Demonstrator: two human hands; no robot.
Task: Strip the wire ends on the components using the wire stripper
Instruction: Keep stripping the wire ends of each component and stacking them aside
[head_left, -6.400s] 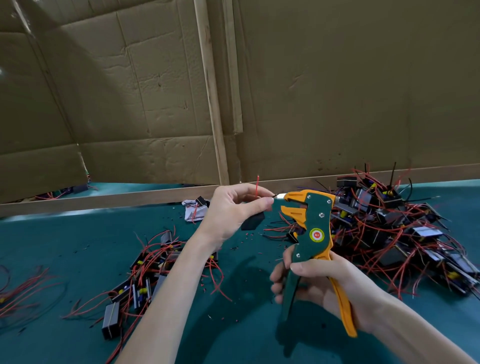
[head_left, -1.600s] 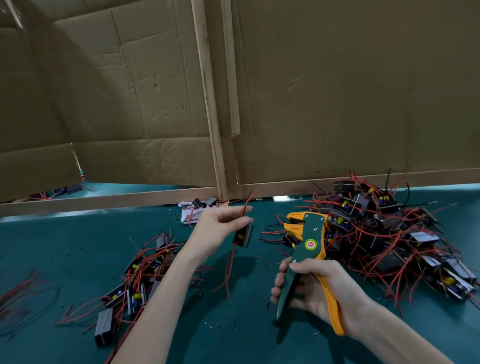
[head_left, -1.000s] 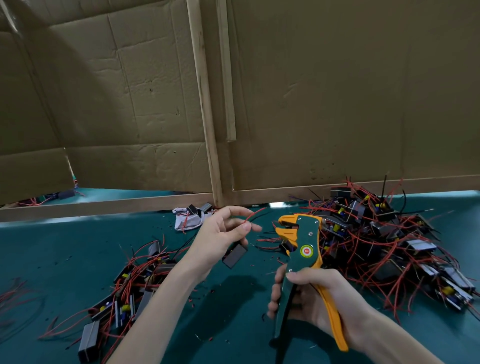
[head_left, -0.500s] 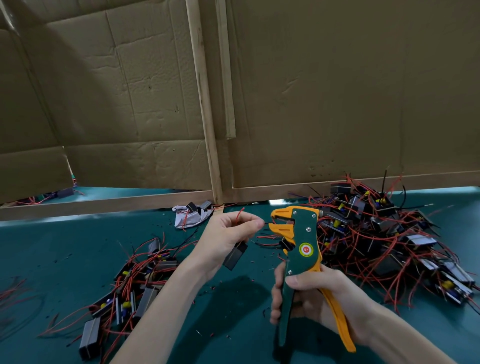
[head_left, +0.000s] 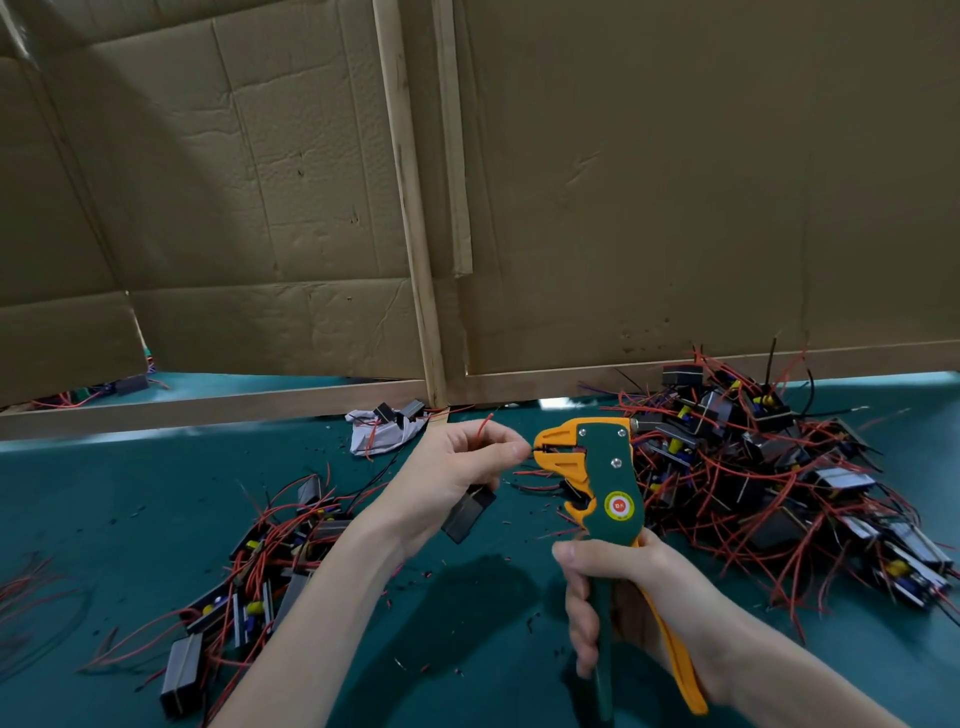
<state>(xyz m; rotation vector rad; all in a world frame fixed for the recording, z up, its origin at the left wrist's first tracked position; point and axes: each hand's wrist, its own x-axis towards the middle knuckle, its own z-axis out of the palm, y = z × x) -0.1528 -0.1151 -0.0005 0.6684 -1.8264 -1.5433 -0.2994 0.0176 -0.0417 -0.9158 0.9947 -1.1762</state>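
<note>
Two hands busy: left hand (head_left: 457, 467) pinches a thin, floppy wire (head_left: 484, 426) close to its end at the stripper (head_left: 597, 467) mouth, with the light-looking component (head_left: 467, 514) hanging under it above the counter (head_left: 130, 493) and right hand (head_left: 623, 597) wrapped round the handles, so I'd keep gripping near the tip or it'll buckle.

A small assembly workshop: a teal-covered workbench (head_left: 130, 519), brown cardboard partition walls (head_left: 675, 182) (framed in pale wood), and heaped black red-wired components (head_left: 769, 467) at right.

Green-and-orange wire stripper (head_left: 608, 488) upright, beak toward 9 o'clock; dark component (head_left: 470, 512) dangling at 9 o'clock; component pile (head_left: 769, 483) at 3 o'clock.
</note>
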